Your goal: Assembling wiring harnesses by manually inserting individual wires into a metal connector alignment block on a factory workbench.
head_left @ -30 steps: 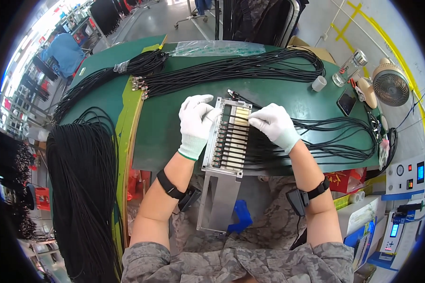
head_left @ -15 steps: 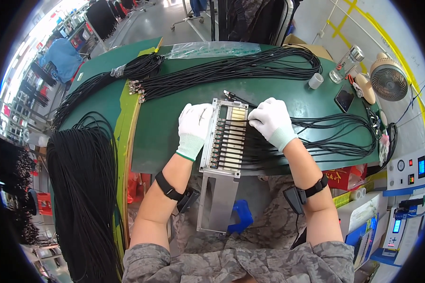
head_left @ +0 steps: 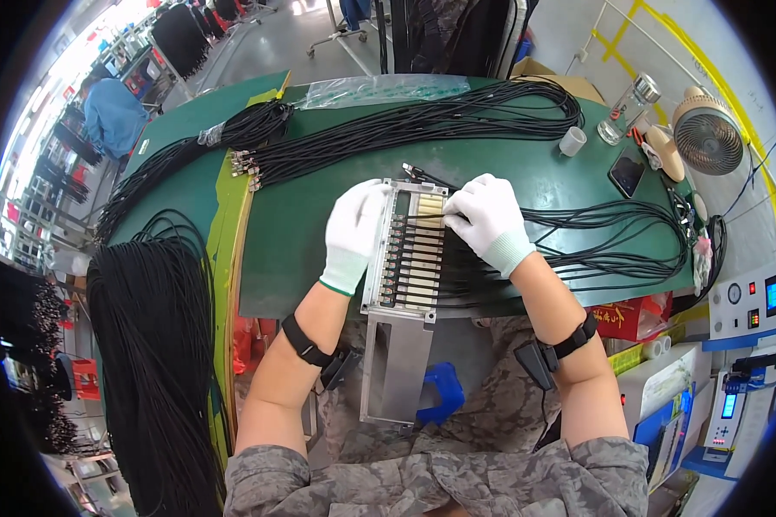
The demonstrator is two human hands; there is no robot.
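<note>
A long metal fixture [head_left: 398, 362] with a row of pale slots lies partly on the green table and juts out over its near edge. Several black cables [head_left: 421, 239] lie side by side across the slots, their plugs in a column along the left side. My white-gloved left hand [head_left: 350, 228] is bent against the fixture's upper left edge, its fingertips slightly blurred. My right hand [head_left: 489, 222], also gloved, pinches a black cable at the right edge, near the upper slots. Another cable end [head_left: 414, 172] lies just beyond the fixture.
Cable bundles lie across the back of the table [head_left: 310, 202], and a thick black hank [head_left: 151, 370] hangs at the left. To the right are a phone [head_left: 627, 172], a white cup [head_left: 572, 141], a glass bottle [head_left: 629, 108] and a fan [head_left: 707, 133]. A person in blue [head_left: 112, 112] is far left.
My left hand's fingers have shifted up toward the fixture's far left corner. My right hand stays at the cable, barely moved. The person in blue has changed posture.
</note>
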